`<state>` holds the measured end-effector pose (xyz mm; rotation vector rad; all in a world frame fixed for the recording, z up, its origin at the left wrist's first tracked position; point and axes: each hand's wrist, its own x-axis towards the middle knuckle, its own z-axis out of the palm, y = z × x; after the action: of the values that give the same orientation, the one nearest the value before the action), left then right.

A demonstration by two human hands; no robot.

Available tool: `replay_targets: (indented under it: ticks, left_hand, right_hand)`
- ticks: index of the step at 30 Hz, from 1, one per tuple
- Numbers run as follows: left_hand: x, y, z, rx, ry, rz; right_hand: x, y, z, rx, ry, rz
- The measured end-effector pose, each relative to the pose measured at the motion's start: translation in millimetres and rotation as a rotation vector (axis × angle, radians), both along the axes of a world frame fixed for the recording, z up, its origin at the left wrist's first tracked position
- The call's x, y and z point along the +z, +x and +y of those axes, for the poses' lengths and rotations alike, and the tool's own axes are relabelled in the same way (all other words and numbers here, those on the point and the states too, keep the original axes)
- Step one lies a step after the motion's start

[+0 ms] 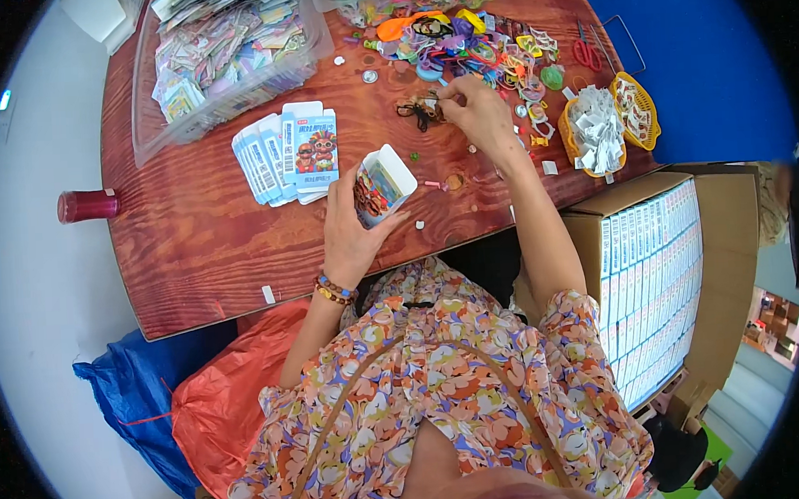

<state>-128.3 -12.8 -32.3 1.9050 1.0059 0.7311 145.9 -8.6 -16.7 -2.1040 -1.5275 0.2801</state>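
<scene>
Bright, fairly even light; fisheye distortion curves edges toward black corners.

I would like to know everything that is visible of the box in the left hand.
The box is small and looks like thin card, white with colourful printed figures. It is tilted, and a plain white flap stands out at its upper right. The left hand grips it between thumb and fingers, over the red-brown table. Whether it contains anything is unclear.
</scene>
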Motion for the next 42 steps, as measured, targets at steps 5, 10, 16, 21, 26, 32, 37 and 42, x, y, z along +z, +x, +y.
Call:
replay_targets:
  ticks: [5, 10, 16, 21, 26, 32, 37, 42]
  left_hand:
    - [-4, 14, 9, -0.003, 0.160, 0.050]
    - [-2, 36, 19, 0.027, 0.303, 0.160]
    - [4, 59, 14, 0.007, 0.280, 0.193]
    - [8, 64, 11, 0.014, 0.302, 0.165]
    - [9, 68, 11, 0.001, 0.280, 0.154]
    - [4, 83, 7, -0.034, 0.244, 0.034]
    - [4, 93, -3, -0.116, 0.097, -0.143]
    - [11, 98, -13, -0.153, 0.115, -0.128]
  right_hand:
    - [30, 7, -8, 0.045, 0.084, 0.861]
    - [71, 0, -24, 0.101, 0.183, 0.998]
    - [80, -22, -37, 0.104, 0.202, 1.038]
    - [68, -37, -42, 0.033, 0.168, 0.860]
    - [78, -36, -57, -0.040, 0.164, 0.415]
    - [77, -41, -77, 0.164, 0.290, -0.299]
    - [84, 17, -101, -0.039, 0.340, 0.005]
    - [108, 131, -127, -0.614, -0.029, -0.240]
